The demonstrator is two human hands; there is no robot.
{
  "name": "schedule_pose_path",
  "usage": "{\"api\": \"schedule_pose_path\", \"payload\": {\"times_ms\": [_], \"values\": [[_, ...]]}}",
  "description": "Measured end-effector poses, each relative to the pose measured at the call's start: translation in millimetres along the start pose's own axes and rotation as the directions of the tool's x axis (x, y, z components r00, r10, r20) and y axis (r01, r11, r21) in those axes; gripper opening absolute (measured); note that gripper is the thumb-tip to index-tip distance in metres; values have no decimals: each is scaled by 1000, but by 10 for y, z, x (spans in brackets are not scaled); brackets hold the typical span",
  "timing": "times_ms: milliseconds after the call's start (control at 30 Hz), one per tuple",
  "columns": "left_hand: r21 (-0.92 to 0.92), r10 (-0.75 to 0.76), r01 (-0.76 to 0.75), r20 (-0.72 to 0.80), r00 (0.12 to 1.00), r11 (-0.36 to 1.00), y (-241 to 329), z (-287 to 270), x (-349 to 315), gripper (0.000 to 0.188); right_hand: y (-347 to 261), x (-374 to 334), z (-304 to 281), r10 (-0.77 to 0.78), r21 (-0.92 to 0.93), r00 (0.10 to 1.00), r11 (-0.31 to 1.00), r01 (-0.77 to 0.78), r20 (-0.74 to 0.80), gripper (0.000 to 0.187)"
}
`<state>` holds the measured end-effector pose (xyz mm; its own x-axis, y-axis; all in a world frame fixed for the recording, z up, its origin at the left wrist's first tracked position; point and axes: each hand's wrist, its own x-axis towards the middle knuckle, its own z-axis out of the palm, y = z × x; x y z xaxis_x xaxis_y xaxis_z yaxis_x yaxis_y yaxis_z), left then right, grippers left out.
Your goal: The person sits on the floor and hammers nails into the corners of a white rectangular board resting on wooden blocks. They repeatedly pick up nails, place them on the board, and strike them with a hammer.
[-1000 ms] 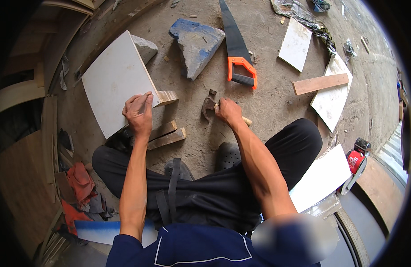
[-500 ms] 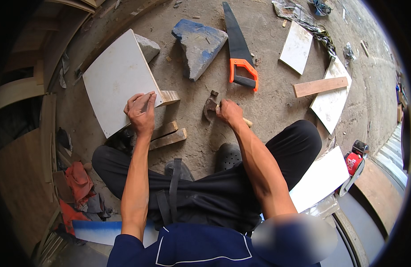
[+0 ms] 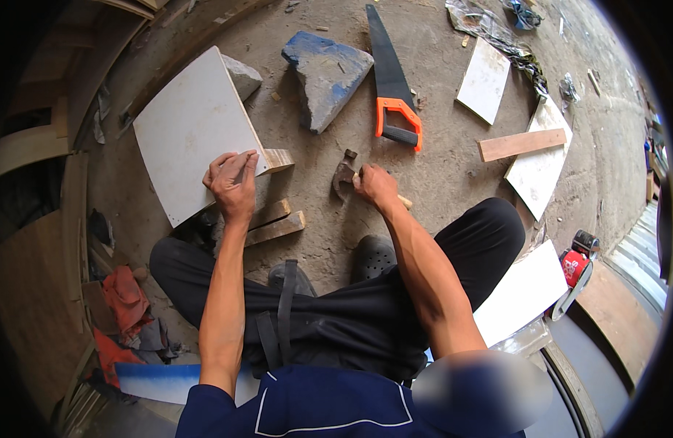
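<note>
My right hand (image 3: 378, 185) is closed round the short wooden handle of a claw hammer (image 3: 343, 177), whose dark head points away from me over the floor. To the left, a white board (image 3: 190, 131) lies raised off the ground with a wooden piece (image 3: 279, 159) under its right edge. My left hand (image 3: 233, 188) rests at the board's near right corner, with thumb and forefinger pinched together just above the surface. Whatever is between those fingertips is too small to make out. A small dark dot shows at the corner beside them.
A handsaw (image 3: 396, 95) with an orange and black handle lies ahead, beside a blue-stained concrete chunk (image 3: 325, 77). Wood blocks (image 3: 276, 228) sit near my left foot. On the right are white offcuts (image 3: 485, 80), a wooden strip (image 3: 522, 144) and a red power tool (image 3: 574, 269).
Both hands and the hammer stay almost still. The view has shifted very slightly, so the board and the things on the right appear a little further left.
</note>
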<state>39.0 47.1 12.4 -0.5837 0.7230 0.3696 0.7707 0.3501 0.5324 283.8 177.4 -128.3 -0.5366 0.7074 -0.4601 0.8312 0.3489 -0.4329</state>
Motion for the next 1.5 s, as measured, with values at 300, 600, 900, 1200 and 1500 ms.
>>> {"api": "schedule_pose_path", "payload": {"times_ms": [300,600,900,1200,1500], "values": [[27,-2,2,10,1000,1000,-6,13,0,10,15,0,29,-3,13,1000,1000,3,-12,33],[7,-4,4,23,1000,1000,-87,28,-31,12,-36,-31,-4,2,10,1000,1000,-2,-11,31],[50,-1,-1,42,999,999,-49,11,-24,11,-23,-4,48,-13,10,999,1000,14,-29,31],[82,67,-66,-4,998,994,-23,24,-10,10,6,-65,55,-80,-59,996,995,77,-43,29],[98,88,-88,0,996,991,22,13,-2,11,77,-122,210,-175,-235,982,960,156,-66,19]]}}
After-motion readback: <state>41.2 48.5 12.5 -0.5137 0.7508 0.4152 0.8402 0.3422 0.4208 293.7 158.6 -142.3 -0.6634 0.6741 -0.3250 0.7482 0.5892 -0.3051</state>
